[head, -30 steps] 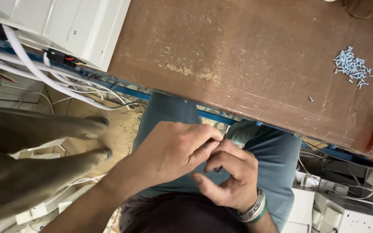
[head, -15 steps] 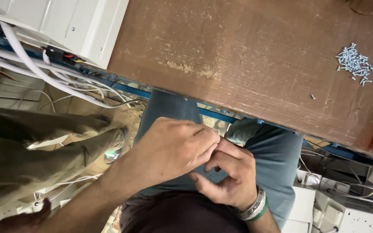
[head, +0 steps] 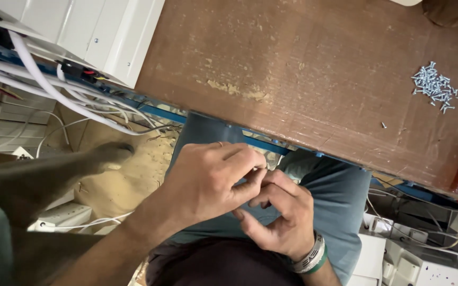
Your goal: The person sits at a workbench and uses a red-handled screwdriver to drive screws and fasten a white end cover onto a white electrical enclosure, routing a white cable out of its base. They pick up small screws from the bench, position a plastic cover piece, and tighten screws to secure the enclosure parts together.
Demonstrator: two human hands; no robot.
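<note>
Tiny piece (head: 257, 172) pinched right where the fingertips meet, mostly hidden, too small to name. Left hand (head: 208, 180) curled over it from above, fingers closed tight. Right hand (head: 279, 222) cupped just below, thumb and finger nipped close too. Long way of the piece not clear. Well off, up and right of the grip, on the brown table (head: 303, 69): pile of screws (head: 434, 85).

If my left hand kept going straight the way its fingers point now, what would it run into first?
Your left hand points rightward, and its fingertips already meet the right hand that wears the silver and green wristbands. Whatever small thing they pinch between them is hidden.
</note>
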